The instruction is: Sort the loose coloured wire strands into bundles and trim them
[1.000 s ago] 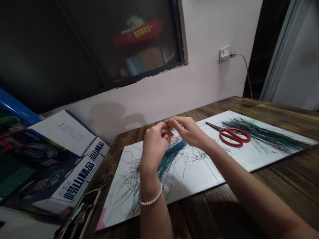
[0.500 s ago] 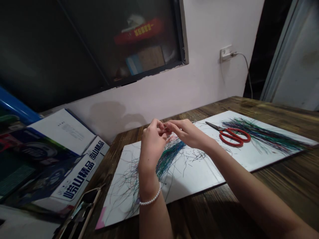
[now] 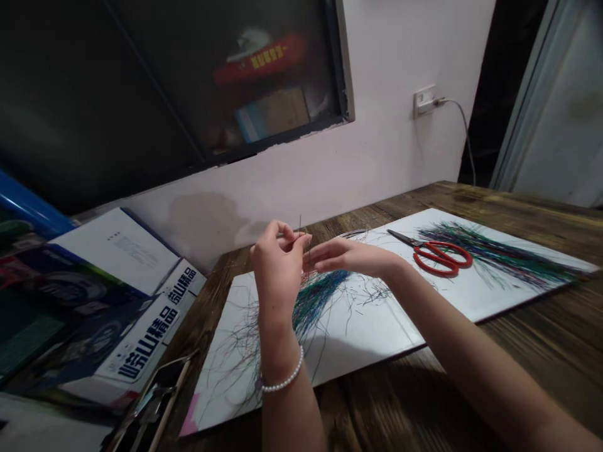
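My left hand (image 3: 277, 267), with a pearl bracelet on its wrist, is raised over a white board (image 3: 377, 326) and pinches the top end of a bundle of thin blue-green shiny strands (image 3: 313, 301); a few ends stick up above my fingertips. The bundle trails down onto the board. My right hand (image 3: 348, 257) lies just to the right of the left, fingers stretched toward it and touching the strands near the pinch.
Red-handled scissors (image 3: 436, 254) lie on a second white board beside another pile of coloured strands (image 3: 499, 254). Printed cardboard boxes (image 3: 108, 307) stand at the left. Metal tools (image 3: 155, 395) lie at the lower left. The wooden table (image 3: 541, 358) runs to the wall.
My left hand has lifted the pinched end of the bundle up and to the left. My right hand's fingers have come out of the pinch and stretched flat beside it.
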Demonstrator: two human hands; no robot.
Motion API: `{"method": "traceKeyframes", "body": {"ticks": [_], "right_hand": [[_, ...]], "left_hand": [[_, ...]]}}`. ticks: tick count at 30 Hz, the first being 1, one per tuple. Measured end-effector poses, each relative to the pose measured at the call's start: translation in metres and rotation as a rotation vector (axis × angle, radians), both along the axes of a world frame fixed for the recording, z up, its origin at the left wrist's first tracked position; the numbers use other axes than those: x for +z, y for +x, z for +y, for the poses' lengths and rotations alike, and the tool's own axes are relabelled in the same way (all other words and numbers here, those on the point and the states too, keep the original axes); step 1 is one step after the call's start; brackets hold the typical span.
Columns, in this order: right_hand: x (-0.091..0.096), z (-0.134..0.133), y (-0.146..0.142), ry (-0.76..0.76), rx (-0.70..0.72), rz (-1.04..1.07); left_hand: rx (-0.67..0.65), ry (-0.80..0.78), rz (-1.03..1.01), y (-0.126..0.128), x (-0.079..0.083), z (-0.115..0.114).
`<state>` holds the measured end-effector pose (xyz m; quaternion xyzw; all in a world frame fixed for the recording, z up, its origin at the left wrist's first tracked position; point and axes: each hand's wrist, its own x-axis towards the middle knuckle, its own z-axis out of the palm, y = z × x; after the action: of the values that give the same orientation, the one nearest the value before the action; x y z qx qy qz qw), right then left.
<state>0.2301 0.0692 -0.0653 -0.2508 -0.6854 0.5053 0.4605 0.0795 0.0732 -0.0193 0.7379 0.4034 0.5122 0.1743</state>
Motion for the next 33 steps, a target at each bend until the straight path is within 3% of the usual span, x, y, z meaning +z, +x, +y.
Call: {"method": "traceKeyframes", "body": {"ticks": [4,11,18,26,33], "right_hand": [[-0.008,0.007,-0.012,0.075,0.035,-0.047],[-0.005,0.003,-0.015,-0.002,0.100,-0.009],[-0.005,0.001,-0.018,-0.105,0.335,0.269],[-0.010,0.004,-0.028,-0.133,0.334,0.445],[-0.008,0.002,-0.034,-0.124,0.356,0.467]], "left_hand": [[0.017,0.054,-0.048,0.001,0.001,-0.001],[0.019,0.109,-0.109,0.002,0.003,-0.003],[0.009,0.205,-0.319,0.005,0.006,-0.011],[-0.057,0.322,-0.600,0.007,0.010,-0.008],[-0.045,0.347,-0.644,0.008,0.013,-0.012]]}}
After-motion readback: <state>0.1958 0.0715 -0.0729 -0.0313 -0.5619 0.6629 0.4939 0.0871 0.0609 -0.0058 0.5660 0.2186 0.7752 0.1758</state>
